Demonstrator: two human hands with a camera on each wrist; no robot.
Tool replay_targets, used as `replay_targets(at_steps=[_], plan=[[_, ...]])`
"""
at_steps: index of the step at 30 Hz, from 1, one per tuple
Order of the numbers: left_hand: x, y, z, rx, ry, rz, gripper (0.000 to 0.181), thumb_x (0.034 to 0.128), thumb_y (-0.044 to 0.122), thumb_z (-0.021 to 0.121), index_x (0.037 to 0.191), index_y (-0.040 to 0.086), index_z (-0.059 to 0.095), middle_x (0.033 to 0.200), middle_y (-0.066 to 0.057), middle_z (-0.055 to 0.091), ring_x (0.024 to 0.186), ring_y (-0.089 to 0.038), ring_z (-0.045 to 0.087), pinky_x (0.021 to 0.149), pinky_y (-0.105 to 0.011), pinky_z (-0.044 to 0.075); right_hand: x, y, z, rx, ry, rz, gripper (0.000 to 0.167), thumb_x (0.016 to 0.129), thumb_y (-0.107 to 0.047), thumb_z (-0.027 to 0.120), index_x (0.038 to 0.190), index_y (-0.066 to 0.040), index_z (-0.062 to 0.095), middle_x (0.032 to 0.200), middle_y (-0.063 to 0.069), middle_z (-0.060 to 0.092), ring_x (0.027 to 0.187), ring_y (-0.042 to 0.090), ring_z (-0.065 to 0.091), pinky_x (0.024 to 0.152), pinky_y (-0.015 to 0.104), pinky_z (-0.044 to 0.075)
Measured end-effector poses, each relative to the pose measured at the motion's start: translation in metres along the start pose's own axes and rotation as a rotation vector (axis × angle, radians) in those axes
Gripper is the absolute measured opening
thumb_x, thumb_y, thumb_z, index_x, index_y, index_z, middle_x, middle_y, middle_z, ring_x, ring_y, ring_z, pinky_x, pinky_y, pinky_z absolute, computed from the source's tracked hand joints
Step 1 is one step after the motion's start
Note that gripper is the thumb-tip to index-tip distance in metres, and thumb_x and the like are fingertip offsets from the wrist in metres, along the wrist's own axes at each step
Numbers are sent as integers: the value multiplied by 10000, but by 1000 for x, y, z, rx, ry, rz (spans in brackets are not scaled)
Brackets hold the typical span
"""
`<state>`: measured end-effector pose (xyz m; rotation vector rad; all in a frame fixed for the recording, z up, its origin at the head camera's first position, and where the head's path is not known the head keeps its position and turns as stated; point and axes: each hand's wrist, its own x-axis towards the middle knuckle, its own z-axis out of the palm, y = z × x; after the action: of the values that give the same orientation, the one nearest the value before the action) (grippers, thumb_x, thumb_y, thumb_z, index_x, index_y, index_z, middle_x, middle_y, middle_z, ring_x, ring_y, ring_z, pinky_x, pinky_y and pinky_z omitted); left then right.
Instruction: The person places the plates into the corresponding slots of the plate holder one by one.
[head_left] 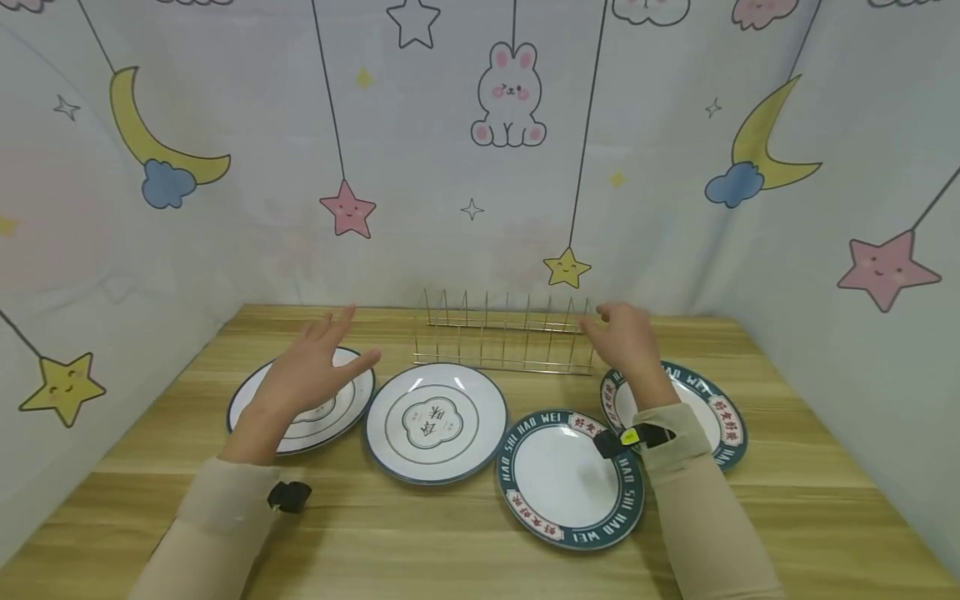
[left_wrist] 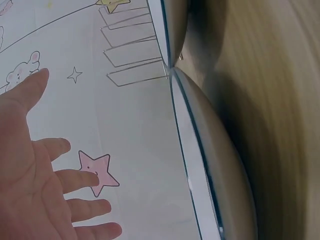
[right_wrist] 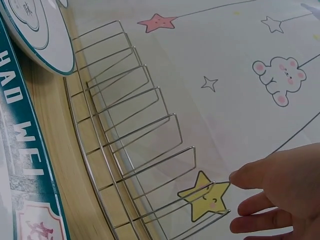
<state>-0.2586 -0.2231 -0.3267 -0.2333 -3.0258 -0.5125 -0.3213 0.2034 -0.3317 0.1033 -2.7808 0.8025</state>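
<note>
My left hand (head_left: pixel 303 367) hovers over a white plate (head_left: pixel 347 400) with a thin blue rim, its fingers spread and nothing held. A second white plate (head_left: pixel 435 425) of the same kind lies beside it. At the back stands a gold wire dish rack (head_left: pixel 502 369) with upright dividers and no plates in it. My right hand (head_left: pixel 626 337) is at the rack's right end, fingers loosely bent; the right wrist view shows nothing between thumb and fingers. Whether it touches the wire, I cannot tell. Under the right forearm lie two green-rimmed plates, one nearer (head_left: pixel 570 475), one partly covered (head_left: pixel 697 400).
All of this sits on a wood-grain table (head_left: pixel 405 542). A pale cloth backdrop (head_left: pixel 420 167) printed with stars, moons and a rabbit rises behind the rack and along both sides. Black camera straps are on both wrists.
</note>
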Motion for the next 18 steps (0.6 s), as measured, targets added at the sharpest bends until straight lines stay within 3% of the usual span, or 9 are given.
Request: replay_targets(at_steps=[6,18], plan=[[-5,-15,-1,-25,-15,-19,994,913,753,384,1595,128,19,1610,-260,48,1435,-521,20,1081,-748,113,-1,4,1,8,-32,11,475,1009,-315,543,1299,60,580,1220,242,616,1112,402,577,914,537,522],[-17,-44,-4,-108,-20,-19,975,940,692,431,1589,83,31,1600,-276,84,1411,-562,66,1080,-753,103,1,11,-1,70,-89,45,418,1016,-321,550,1226,29,636,1221,223,619,1114,391,571,916,528,519]])
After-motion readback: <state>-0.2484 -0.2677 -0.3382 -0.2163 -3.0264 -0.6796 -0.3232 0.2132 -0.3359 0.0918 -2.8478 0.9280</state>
